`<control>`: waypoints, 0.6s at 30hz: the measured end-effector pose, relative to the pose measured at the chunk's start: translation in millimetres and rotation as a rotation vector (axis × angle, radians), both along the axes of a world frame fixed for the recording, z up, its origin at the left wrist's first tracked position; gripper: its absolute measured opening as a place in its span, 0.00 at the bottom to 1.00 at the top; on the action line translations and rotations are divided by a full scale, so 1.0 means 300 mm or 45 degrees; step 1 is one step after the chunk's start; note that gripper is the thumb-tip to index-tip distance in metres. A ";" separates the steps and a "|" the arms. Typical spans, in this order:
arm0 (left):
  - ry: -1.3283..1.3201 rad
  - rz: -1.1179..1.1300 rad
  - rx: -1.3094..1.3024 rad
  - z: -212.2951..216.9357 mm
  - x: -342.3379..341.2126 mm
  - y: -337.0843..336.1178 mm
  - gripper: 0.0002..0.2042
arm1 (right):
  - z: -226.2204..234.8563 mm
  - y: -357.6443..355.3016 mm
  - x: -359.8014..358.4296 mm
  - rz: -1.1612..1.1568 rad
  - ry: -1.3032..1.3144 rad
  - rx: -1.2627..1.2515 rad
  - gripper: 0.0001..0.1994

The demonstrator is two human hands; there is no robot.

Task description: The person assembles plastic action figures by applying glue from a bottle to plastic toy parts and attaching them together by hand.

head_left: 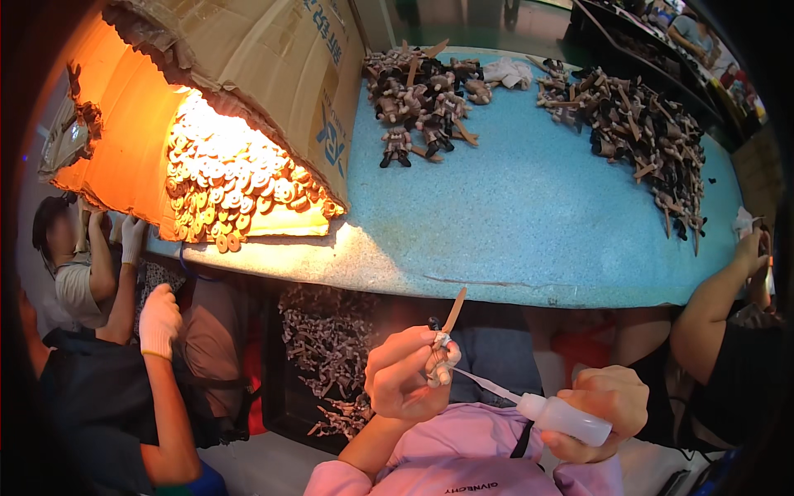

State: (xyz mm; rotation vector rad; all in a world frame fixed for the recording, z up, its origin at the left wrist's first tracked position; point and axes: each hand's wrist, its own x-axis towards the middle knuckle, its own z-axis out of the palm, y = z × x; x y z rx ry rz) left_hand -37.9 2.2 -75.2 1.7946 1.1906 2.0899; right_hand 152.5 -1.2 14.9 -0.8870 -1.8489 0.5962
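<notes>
Between the fingertips of my left hand (403, 374) is a small beige toy figure (442, 364) with a dark head and a long tan blade-shaped piece pointing up. My right hand (610, 401) is wrapped round a white squeeze bottle (569, 419), which lies tilted. Its long thin nozzle (488, 385) points left, and the tip is at or very close to the figure's lower side; whether they touch I cannot tell. Both hands are above my lap, just in front of the table's near edge.
A blue-topped table (496, 198) bears two heaps of figures, one at the back middle (426, 99) and one at the right (633, 124). A torn cardboard box (273, 58) holds many brightly lit ring-shaped pieces (231, 174). Below stands a dark crate (281, 405) of figures. Co-workers sit left and right.
</notes>
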 end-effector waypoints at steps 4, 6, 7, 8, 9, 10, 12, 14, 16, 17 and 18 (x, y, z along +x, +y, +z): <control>-0.012 -0.010 0.032 -0.001 -0.008 -0.003 0.12 | -0.032 0.020 -0.005 0.102 0.009 0.213 0.17; -0.015 -0.019 0.039 -0.002 -0.011 -0.004 0.12 | -0.034 0.026 -0.007 0.110 0.021 0.237 0.17; 0.031 -0.037 -0.007 0.002 -0.017 -0.009 0.13 | -0.033 0.027 -0.008 0.121 0.037 0.261 0.16; 0.076 -0.056 -0.053 0.004 -0.020 -0.012 0.15 | -0.033 0.027 -0.008 0.120 0.036 0.261 0.16; 0.075 -0.057 -0.053 0.003 -0.019 -0.013 0.15 | -0.033 0.025 -0.009 0.122 0.053 0.252 0.16; 0.077 -0.051 -0.053 0.007 -0.019 -0.015 0.15 | -0.029 0.023 -0.010 0.127 0.072 0.245 0.16; 0.079 -0.044 -0.051 0.015 -0.019 -0.021 0.15 | -0.022 0.017 -0.012 0.134 0.079 0.238 0.16; 0.075 -0.056 -0.085 0.008 -0.021 -0.024 0.15 | -0.026 0.017 -0.012 0.136 0.079 0.225 0.16; 0.090 -0.039 -0.115 0.010 -0.021 -0.026 0.15 | -0.027 0.016 -0.011 0.129 0.063 0.196 0.16; 0.106 -0.022 -0.145 0.010 -0.021 -0.027 0.15 | -0.030 0.016 -0.010 0.126 0.061 0.195 0.16; 0.104 -0.028 -0.146 0.014 -0.019 -0.027 0.15 | -0.026 0.018 -0.006 0.115 0.056 0.213 0.16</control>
